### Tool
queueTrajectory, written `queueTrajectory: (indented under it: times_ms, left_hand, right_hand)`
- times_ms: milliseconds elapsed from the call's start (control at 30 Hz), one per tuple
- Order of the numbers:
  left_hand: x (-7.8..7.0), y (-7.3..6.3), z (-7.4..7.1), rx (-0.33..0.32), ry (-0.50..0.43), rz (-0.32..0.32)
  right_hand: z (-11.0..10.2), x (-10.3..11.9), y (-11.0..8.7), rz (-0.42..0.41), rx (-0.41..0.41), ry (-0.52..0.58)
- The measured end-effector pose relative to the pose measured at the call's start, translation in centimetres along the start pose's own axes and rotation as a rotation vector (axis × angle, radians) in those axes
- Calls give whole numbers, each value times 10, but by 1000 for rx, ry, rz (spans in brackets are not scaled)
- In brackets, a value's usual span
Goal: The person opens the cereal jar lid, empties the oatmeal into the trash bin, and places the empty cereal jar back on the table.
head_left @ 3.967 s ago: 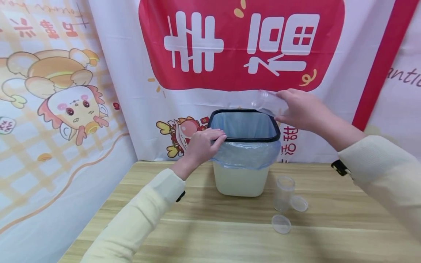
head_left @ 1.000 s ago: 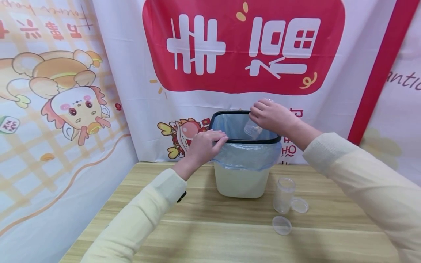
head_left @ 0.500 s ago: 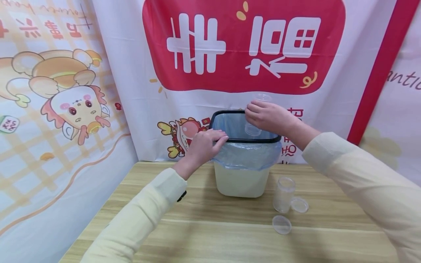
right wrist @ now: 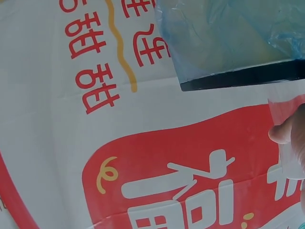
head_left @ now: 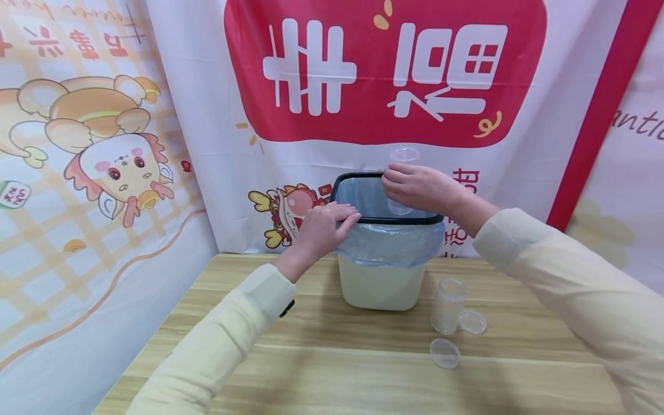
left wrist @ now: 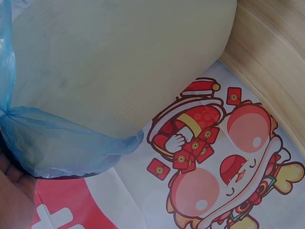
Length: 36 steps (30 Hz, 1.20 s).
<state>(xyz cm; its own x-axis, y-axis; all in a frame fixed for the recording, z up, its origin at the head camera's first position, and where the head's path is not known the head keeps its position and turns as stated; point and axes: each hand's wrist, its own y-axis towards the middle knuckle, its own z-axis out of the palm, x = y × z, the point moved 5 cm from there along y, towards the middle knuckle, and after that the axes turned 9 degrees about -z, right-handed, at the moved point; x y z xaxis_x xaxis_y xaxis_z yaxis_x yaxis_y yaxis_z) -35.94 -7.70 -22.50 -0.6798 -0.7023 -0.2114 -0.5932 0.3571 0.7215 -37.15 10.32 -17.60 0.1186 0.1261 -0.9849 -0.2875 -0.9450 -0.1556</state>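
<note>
My right hand point(head_left: 417, 187) grips a clear plastic jar point(head_left: 404, 154) roughly upright over the bin's mouth. One round end shows above the fingers, the other below them; the middle is covered by the hand. In the right wrist view, the jar point(right wrist: 288, 160) is cut off by the frame's right side. At the near left corner of the lined trash can point(head_left: 381, 285), my left hand point(head_left: 324, 225) holds the black rim point(head_left: 394, 221), thumb along its front. A blue plastic bag point(head_left: 396, 245) lines the can and folds down outside it.
On the wooden table point(head_left: 363, 380), a second clear jar point(head_left: 448, 308) stands right of the can. Two clear round lids point(head_left: 445, 353) lie near it. A printed cloth point(head_left: 238, 190) hangs close behind the can, and another patterned cloth point(head_left: 171, 248) borders the left side.
Over the last seconds, my right hand has brought the jar leftward over the can, and the jar has turned from tilted to nearly upright. My left hand has stayed at the rim.
</note>
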Motion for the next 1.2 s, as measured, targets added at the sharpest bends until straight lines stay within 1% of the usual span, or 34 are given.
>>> queueTrajectory:
  times_ms: [233, 333, 400, 533, 600, 767, 800, 867, 1000, 1033, 1100, 1200]
  left_hand:
    - [0, -1, 1, 11, 1, -8]
    - [1, -2, 1, 13, -5, -11]
    - [0, -2, 1, 9, -9, -6]
    - [0, -1, 0, -2, -17, 8]
    - [0, -1, 0, -5, -20, 10]
    - [1, -1, 0, -6, -16, 6]
    - [1, -1, 0, -6, -16, 5]
    - [2, -2, 1, -5, -17, 3]
    - [2, -1, 0, -11, -24, 7]
    - [2, -1, 0, -12, -25, 8]
    - [2, -1, -1, -14, -27, 7]
    - [1, -1, -1, -12, -25, 7]
  right_hand:
    - [2, 11, 5, -67, 13, -30]
    - [1, 10, 4, -82, 24, -54]
    - [0, 5, 1, -70, 39, -84]
    - [-1, -5, -3, -3, 45, -118]
    - [-2, -6, -3, 0, 43, -126]
    - [1, 2, 1, -87, 69, -148]
    - [1, 2, 1, -90, 69, -151]
    - [0, -1, 0, -59, 66, -156]
    - [-3, -12, -3, 44, 45, -182]
    - [-3, -13, -3, 48, 50, -189]
    - [-2, -11, -2, 8, 64, -196]
    - [-1, -5, 0, -91, 69, -180]
